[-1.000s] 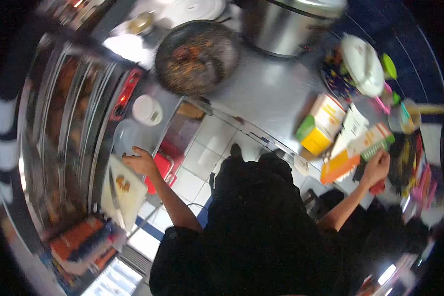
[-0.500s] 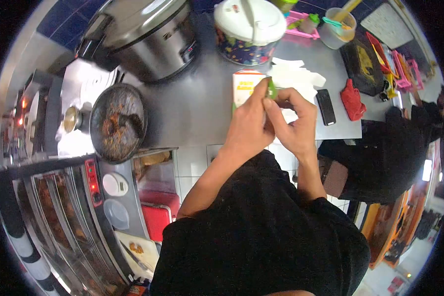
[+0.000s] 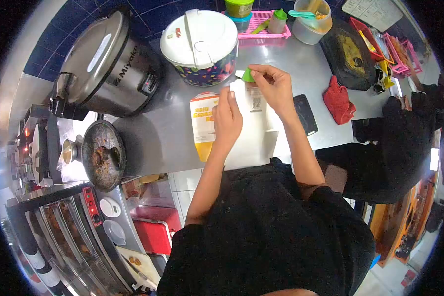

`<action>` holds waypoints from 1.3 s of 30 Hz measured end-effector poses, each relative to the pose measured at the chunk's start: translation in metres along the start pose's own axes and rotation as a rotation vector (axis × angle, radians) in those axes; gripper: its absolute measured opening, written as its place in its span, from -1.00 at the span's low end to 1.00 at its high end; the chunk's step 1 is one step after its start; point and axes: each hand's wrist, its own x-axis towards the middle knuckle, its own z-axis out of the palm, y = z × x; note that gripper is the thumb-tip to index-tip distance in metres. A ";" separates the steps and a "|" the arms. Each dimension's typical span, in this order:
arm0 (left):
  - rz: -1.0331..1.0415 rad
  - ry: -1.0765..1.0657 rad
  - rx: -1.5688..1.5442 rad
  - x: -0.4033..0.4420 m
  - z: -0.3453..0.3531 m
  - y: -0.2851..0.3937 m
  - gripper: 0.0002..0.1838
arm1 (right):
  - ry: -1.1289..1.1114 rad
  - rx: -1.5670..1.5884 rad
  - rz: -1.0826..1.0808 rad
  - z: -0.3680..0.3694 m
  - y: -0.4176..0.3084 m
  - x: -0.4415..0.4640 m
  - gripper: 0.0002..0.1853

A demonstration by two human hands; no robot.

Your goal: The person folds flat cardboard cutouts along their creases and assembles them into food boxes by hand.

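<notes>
A flat, unfolded paper food box lies on the steel counter, its printed panel white with orange lettering and a yellow end. Its plain white panel, marked with a QR code, spreads between my hands. My left hand is closed along the edge where the printed panel meets the white one. At the far edge of the white panel, my right hand pinches a small green piece between thumb and fingers. Whether this piece belongs to the box, I cannot tell. A dark phone lies right of my right wrist.
Behind are a steel rice cooker and a white-lidded tub. A pink basket stands beyond. To the right are a red cloth and a black case. A stone mortar sits left. Another person in black is close by.
My hands have moved apart: the left has shifted left, the right up and away. More of the white panel and its QR code now shows. The camera view has shifted.
</notes>
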 end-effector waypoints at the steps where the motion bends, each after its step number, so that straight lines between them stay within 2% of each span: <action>1: 0.004 0.052 -0.037 0.003 0.013 -0.011 -0.78 | 0.015 0.072 0.063 -0.006 0.010 0.002 -0.79; 2: -0.017 0.101 0.050 0.007 0.027 -0.024 -0.80 | 0.000 0.173 0.171 -0.012 0.017 0.005 -0.80; 5: -0.033 0.176 -0.137 0.020 0.059 -0.059 -0.84 | -0.021 0.158 0.241 -0.027 0.051 0.016 -0.80; 8: -0.273 0.145 -0.451 0.027 0.075 -0.081 -0.86 | -0.047 0.094 0.260 -0.038 0.087 0.022 -0.83; 14: -0.604 0.149 -0.730 0.027 0.093 -0.085 -0.83 | -0.043 0.259 0.264 -0.030 0.113 0.009 -0.82; 18: -0.621 0.160 -0.760 0.026 0.099 -0.093 -0.81 | -0.009 0.261 0.279 -0.023 0.110 0.003 -0.83; 26: -0.608 0.118 -0.778 0.029 0.099 -0.089 -0.80 | 0.066 0.302 0.233 -0.016 0.118 0.003 -0.85; 29: -0.551 0.125 -0.613 0.029 0.102 -0.079 -0.84 | 0.069 0.252 0.225 -0.014 0.126 0.000 -0.84; 31: -0.374 0.142 -0.537 0.027 0.110 -0.089 -0.85 | 0.084 0.156 0.224 -0.012 0.126 -0.002 -0.83; 32: -0.288 0.149 -0.498 0.025 0.113 -0.093 -0.85 | 0.101 0.205 0.201 -0.010 0.126 -0.005 -0.81; 34: -0.220 0.149 -0.492 0.026 0.113 -0.080 -0.85 | 0.131 0.301 0.144 -0.003 0.121 -0.005 -0.79; 39: -0.159 0.110 -0.405 0.025 0.112 -0.072 -0.80 | 0.164 0.218 0.127 -0.002 0.105 -0.016 -0.75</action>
